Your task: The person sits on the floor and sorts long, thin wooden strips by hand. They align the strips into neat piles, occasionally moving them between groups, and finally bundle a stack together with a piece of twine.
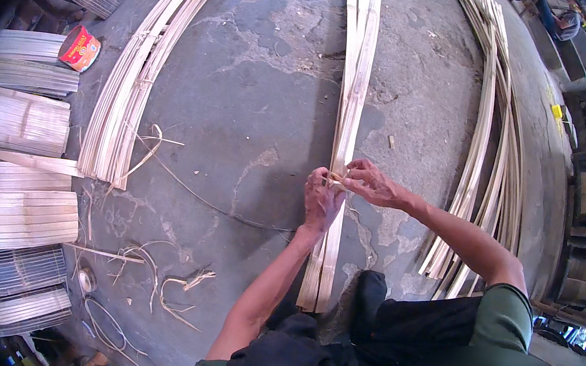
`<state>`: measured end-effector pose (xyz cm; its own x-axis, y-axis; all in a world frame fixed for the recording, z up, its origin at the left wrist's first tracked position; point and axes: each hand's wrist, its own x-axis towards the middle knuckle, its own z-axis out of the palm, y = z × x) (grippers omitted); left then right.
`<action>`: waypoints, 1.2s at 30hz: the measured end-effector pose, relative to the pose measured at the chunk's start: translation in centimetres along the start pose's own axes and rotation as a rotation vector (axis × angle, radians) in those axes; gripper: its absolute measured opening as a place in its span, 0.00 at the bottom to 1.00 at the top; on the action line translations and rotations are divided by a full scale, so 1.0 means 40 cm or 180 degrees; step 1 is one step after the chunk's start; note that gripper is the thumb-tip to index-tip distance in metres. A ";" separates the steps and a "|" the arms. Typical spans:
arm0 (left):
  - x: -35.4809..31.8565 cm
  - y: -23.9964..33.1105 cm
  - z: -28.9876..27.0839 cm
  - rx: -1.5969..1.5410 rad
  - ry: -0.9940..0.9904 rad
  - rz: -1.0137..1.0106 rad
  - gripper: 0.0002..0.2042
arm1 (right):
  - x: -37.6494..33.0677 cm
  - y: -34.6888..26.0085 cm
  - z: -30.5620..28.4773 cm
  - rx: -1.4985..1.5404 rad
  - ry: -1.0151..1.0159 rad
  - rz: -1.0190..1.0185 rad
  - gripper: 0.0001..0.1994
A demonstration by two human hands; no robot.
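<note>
A long bundle of pale bamboo slats (351, 110) lies on the floor in front of me, running from the far edge to near my feet. Around its middle goes a thin bamboo strip (335, 179), looped or twisted where my fingers meet. My left hand (323, 199) rests on the bundle with its fingers closed on this strip. From the right, my right hand (374, 185) pinches the strip between thumb and fingers. Its exact knot is too small to make out. A long thin tail (221, 211) curves over the floor left of my left hand.
To the left lies a tied slat bundle (134, 85); looser slats (490, 133) lie to the right. Stacked bamboo panels (18, 217) and a red tub (80, 49) line the left side. Strip scraps (173, 285) litter the floor. Another person (565, 26) is at the far right.
</note>
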<state>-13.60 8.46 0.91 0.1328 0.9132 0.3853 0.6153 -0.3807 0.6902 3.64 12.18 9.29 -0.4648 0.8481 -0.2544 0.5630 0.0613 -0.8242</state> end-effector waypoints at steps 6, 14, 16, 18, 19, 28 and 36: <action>0.005 0.025 0.001 -0.0337 -0.0078 -0.0095 0.17 | 0.022 -0.017 -0.016 0.0023 -0.0742 0.0988 0.20; 0.004 0.015 0.001 -0.0607 -0.0191 -0.0088 0.15 | -0.076 0.001 0.060 0.1340 0.0292 0.1210 0.18; -0.008 0.014 0.009 -0.0565 -0.0199 -0.0083 0.14 | -0.072 0.025 0.037 0.1164 -0.0366 0.1327 0.16; -0.003 0.035 0.016 -0.0525 -0.0187 -0.0016 0.13 | -0.081 0.063 0.003 0.0162 -0.0540 0.1262 0.14; 0.001 0.047 0.016 -0.0463 -0.0168 0.0028 0.12 | -0.083 0.082 -0.009 -0.0727 -0.0415 0.1105 0.13; -0.001 0.018 0.008 -0.0018 0.0099 0.0006 0.11 | 0.005 0.013 -0.021 -0.1903 -0.0105 0.0182 0.13; -0.024 -0.034 0.011 -0.0961 0.0446 -0.0751 0.08 | -0.073 0.051 -0.014 -0.2528 -0.0314 0.0013 0.11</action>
<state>-14.23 8.17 -0.66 -0.1047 0.9599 0.2602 0.3577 -0.2078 0.9104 6.55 10.12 8.63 -0.4991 0.8009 -0.3308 0.8659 0.4462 -0.2261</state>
